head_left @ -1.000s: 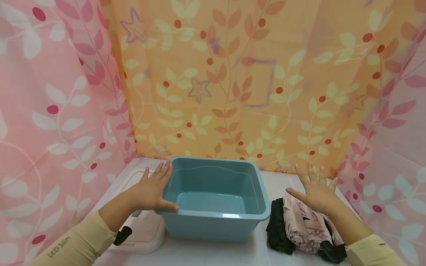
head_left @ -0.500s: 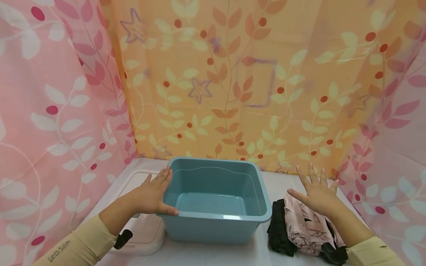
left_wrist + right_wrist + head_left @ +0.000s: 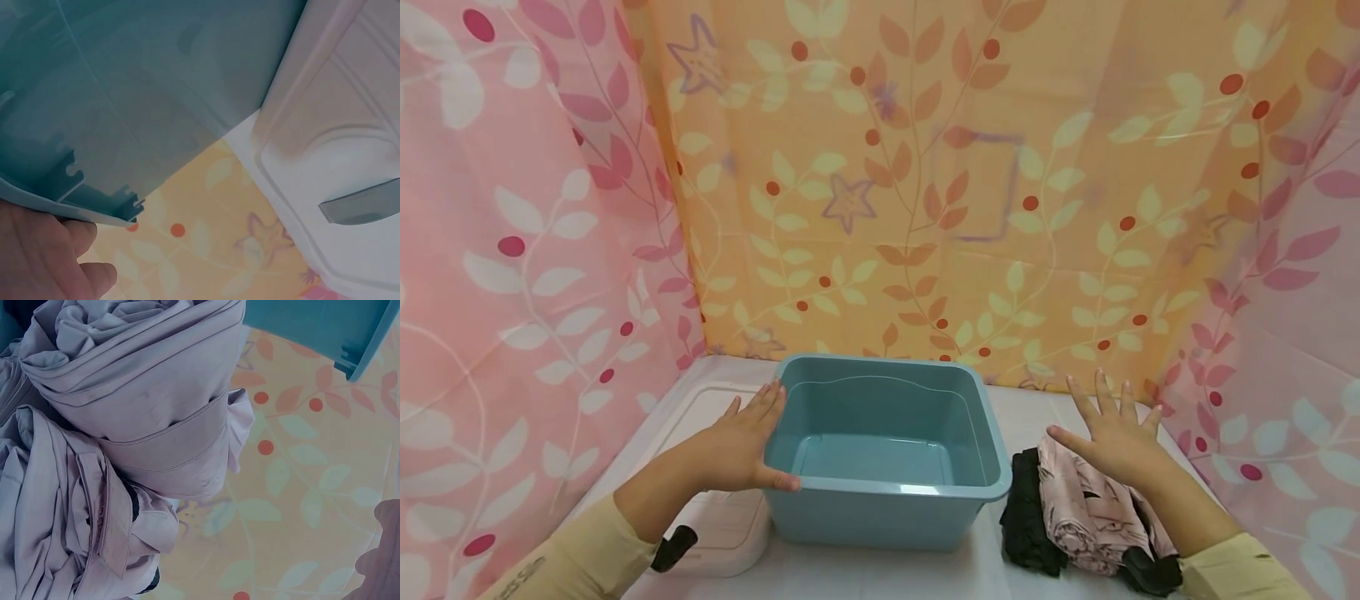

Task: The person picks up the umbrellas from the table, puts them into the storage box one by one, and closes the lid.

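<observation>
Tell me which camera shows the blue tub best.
The head view: it shows the blue tub nearly whole, including its open top, inside and front. The left wrist view gives only part of its outside, from close up; the right wrist view catches just a piece of it near the picture's top.

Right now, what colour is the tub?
The tub is a muted blue-green, seen best in the head view.

Blue-green plastic bin (image 3: 868, 518) standing upright, top wide open, inner floor catching the light, and there, just off its right side, creased pink cloth bundles (image 3: 1078, 507) rolled up, black cloth bundle (image 3: 1028, 521) snug alongside, nearest the bin.
</observation>
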The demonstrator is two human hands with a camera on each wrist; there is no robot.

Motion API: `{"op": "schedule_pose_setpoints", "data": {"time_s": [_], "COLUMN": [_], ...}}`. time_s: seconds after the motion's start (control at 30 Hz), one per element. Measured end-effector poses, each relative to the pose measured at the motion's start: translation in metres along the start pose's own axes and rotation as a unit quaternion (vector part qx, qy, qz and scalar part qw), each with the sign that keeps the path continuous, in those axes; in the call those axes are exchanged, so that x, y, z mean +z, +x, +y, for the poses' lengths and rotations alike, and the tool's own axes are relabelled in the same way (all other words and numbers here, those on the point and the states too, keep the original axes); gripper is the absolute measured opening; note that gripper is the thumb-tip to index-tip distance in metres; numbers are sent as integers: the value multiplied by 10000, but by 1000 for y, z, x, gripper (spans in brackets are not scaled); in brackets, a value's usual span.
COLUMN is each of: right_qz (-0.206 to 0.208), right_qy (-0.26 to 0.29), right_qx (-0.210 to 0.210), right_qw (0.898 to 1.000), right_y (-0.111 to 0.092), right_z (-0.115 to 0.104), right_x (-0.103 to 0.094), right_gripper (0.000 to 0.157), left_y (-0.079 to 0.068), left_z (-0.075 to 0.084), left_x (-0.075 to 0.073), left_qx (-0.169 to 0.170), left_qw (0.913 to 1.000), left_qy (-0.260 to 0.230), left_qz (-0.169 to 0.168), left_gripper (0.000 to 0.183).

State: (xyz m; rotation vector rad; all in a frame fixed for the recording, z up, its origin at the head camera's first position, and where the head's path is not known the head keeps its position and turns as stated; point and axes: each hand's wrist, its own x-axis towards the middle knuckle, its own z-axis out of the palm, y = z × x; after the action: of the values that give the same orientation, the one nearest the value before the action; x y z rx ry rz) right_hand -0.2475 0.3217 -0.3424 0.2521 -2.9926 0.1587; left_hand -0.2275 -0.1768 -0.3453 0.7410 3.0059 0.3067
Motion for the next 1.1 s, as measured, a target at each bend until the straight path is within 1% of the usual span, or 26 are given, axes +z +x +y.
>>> {"op": "schedule_pose_setpoints", "data": {"time_s": [0.17, 0.5, 0.67, 0.9, 1.0, 1.1], "right_qz": [-6, 36, 43, 23, 117, 210], "right_qy": [7, 42, 59, 244, 287, 494], "right_qx": [9, -6, 26, 104, 121, 132], "right_qw": [10000, 10000, 10000, 9996, 9994, 9985], "right_y": [1, 2, 2, 3, 3, 2], "right_z": [1, 2, 6, 15, 18, 22], "right_x": [1, 3, 3, -1, -2, -4], "right_gripper": [92, 92, 93, 95, 95, 93], "left_y": [0, 4, 5, 5, 6, 6], "left_z": [0, 1, 1, 1, 1, 1], "left_x": [3, 1, 2, 3, 3, 3], "left_qx": [-28, -90, -137, -186, -212, -250], "left_qw": [10000, 9998, 9998, 9998, 9998, 9997], "left_qy": [47, -174, -151, -88, -48, -46], "left_qz": [-1, -28, -34, -35, -50, -75], "left_gripper": [130, 132, 132, 133, 133, 134]}}
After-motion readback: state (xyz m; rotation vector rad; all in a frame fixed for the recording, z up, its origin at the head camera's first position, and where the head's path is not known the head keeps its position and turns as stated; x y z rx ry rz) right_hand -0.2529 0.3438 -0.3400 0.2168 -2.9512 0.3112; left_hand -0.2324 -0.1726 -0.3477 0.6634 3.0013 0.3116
